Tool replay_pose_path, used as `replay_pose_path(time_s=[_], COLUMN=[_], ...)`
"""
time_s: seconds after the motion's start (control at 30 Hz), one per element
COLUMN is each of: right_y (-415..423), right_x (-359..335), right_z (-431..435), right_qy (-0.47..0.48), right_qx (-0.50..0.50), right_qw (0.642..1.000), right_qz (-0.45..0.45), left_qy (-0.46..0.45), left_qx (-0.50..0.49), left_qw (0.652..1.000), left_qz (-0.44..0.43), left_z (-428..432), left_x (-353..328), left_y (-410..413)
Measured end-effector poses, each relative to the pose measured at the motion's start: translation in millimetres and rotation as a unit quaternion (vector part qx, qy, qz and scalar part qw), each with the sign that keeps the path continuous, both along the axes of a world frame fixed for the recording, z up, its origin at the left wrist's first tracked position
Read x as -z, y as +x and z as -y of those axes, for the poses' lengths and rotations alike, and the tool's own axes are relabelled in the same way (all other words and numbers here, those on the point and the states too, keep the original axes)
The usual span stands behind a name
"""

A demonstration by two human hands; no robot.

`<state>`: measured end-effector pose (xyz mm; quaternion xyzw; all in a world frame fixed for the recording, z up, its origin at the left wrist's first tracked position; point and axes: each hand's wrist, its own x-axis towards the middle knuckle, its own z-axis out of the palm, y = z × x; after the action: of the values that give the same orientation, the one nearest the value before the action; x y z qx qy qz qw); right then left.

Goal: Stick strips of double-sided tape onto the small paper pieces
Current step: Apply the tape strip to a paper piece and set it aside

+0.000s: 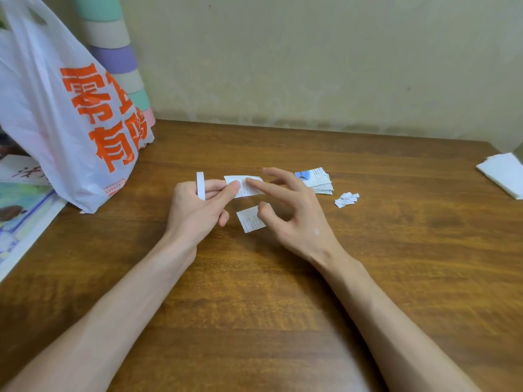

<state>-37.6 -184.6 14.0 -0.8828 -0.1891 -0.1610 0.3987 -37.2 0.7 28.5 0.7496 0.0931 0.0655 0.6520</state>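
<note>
Left hand is pinching one small printed paper piece between thumb and fingers, holding it just above the table. A single white tape strip pokes up from the same hand, near the knuckles, just left of that piece. Right hand isn't gripping anything, its fingers are spread with the index tip pressing down on the held piece, so the paper sits right between the two hands. A second paper piece lies flat on the wood just below, its corner under the right thumb. Further right there's one fanned stack of cut pieces – the top one has a blue picture, the print is too small to read – and beside it one little heap of white scraps. At far left stands one white plastic bag with four big orange Chinese characters – 零 and 有 are readable, the other two are creased. There's also a column of pastel rolls behind it, and a folded white sheet at the right edge.
</note>
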Motion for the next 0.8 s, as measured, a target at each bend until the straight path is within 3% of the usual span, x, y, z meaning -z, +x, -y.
replay_pose_path(time_s=[0.1, 0.27, 0.53, 0.63, 0.73, 0.8], right_y=[-1.1, -1.1, 2.7, 4.9, 8.0, 9.7], right_x=[-10.0, -18.6, -12.0, -10.7, -10.5, -10.5], right_z=[0.5, 6.7, 16.2, 19.3, 23.9, 27.1], right_qy=[0.161, 0.283, 0.296, 0.293, 0.286, 0.269], right_qx=[-0.009, 0.010, -0.019, -0.019, -0.010, -0.003], right_qw=[0.979, 0.946, 0.936, 0.938, 0.940, 0.945], right_qz=[-0.122, -0.160, -0.188, -0.182, -0.186, -0.187], left_qy=[0.008, 0.016, 0.071, 0.185, 0.387, 0.446], left_qx=[0.019, 0.047, 0.125, 0.151, 0.136, 0.130], left_qw=[1.000, 0.999, 0.990, 0.970, 0.911, 0.884], left_qz=[-0.001, -0.006, 0.011, 0.045, 0.053, 0.055], left_z=[1.6, 2.6, 3.3, 2.8, 1.2, 0.8], left_x=[0.8, 0.2, -2.2, -1.1, 3.3, 7.5], left_y=[-0.6, -3.3, -6.5, -4.0, 0.3, 3.6])
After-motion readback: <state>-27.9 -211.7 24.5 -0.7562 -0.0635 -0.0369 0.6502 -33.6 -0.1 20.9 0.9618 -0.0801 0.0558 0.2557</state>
